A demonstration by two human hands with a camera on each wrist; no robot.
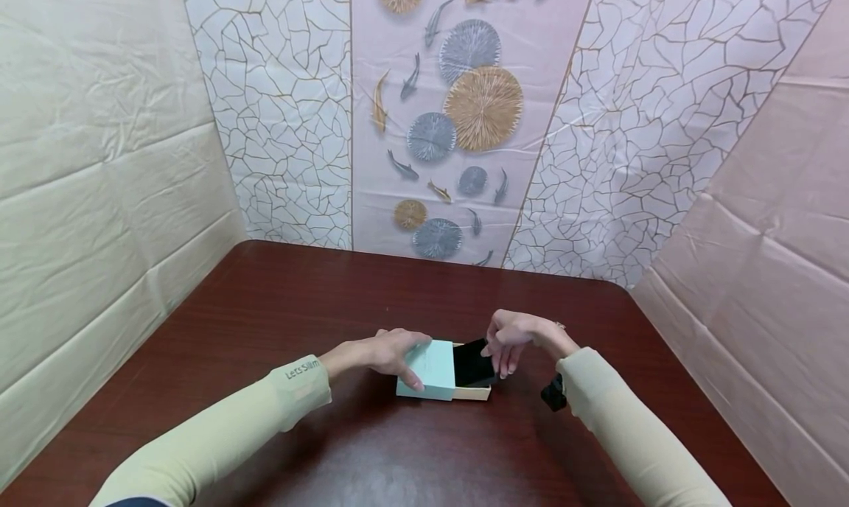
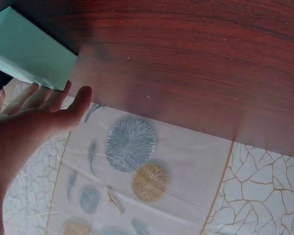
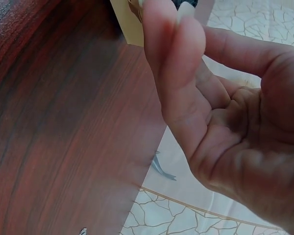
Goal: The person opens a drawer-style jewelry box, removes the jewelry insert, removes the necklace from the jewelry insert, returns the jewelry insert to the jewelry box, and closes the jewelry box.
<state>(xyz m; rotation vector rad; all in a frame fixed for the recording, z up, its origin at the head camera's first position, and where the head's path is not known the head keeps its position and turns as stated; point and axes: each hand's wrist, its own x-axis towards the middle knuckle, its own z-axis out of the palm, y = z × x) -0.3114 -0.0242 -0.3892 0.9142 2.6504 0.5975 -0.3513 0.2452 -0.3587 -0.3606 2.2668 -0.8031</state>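
A mint-green sliding box (image 1: 430, 365) lies on the table, its cream inner tray (image 1: 472, 393) pulled partway out to the right. My left hand (image 1: 391, 352) grips the green sleeve, thumb on the near side and fingers at the far side. In the left wrist view, fingertips touch the edge of the sleeve (image 2: 32, 49). A flat black piece (image 1: 472, 365) sits tilted in the tray, its right end raised. My right hand (image 1: 517, 337) pinches that raised end between thumb and fingers. In the right wrist view, the curled fingers hide most of the black piece.
The dark red wooden table (image 1: 318, 293) extends around the box. A patterned cloth (image 1: 424, 161) hangs behind the far edge, with pale cloth walls at left and right. A small black object (image 1: 553, 393) shows beside the right sleeve cuff.
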